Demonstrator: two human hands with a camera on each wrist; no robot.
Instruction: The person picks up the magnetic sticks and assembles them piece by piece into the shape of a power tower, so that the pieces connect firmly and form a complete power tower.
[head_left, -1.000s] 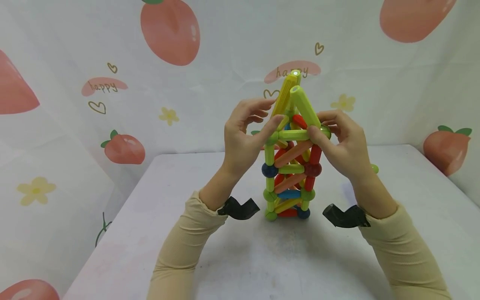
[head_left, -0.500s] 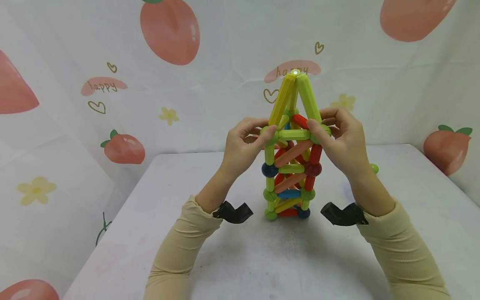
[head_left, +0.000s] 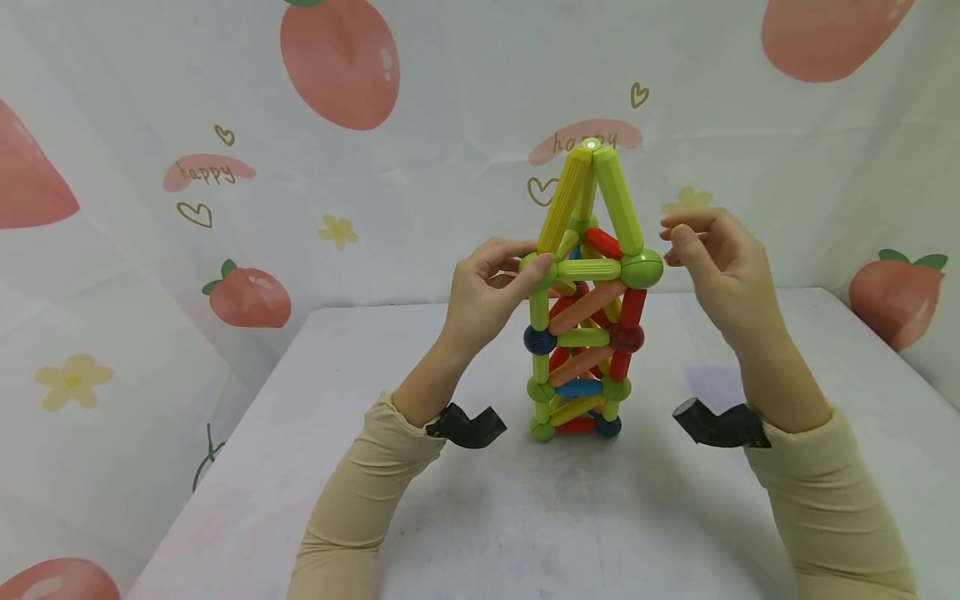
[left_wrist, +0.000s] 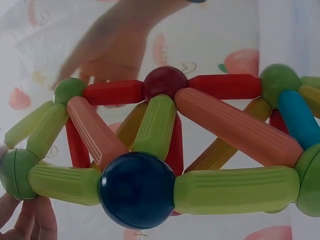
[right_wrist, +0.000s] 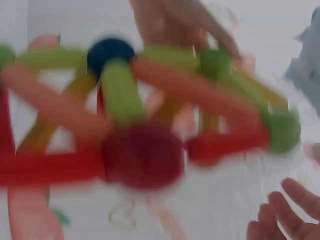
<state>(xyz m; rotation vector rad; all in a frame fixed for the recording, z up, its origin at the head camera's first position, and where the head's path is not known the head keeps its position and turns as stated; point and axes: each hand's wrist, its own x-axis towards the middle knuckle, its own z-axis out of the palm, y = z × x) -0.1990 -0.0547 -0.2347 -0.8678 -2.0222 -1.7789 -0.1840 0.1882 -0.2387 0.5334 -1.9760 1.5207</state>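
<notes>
A tall tower of magnetic rods and balls [head_left: 588,337] stands upright on the table, in green, red, blue, orange and yellow. At its top, a yellow rod [head_left: 566,200] and a green rod [head_left: 618,200] lean together with another behind them, meeting in a peak. My left hand [head_left: 487,287] pinches the green ball [left_wrist: 20,172] at the tower's upper left corner between thumb and fingers. Apart from the tower, my right hand [head_left: 723,267] hovers just right of the upper right green ball [head_left: 642,269], fingers loosely bent and holding nothing; the right wrist view is blurred.
The white table [head_left: 360,367] extends around the tower. Behind it hangs a white cloth [head_left: 420,150] printed with peaches and flowers. Black curved pieces [head_left: 467,425] are fixed at both wrists.
The right hand brought the green rod's upper end to the peak, then let go and moved right. My left hand came down from the yellow rod to the corner ball.
</notes>
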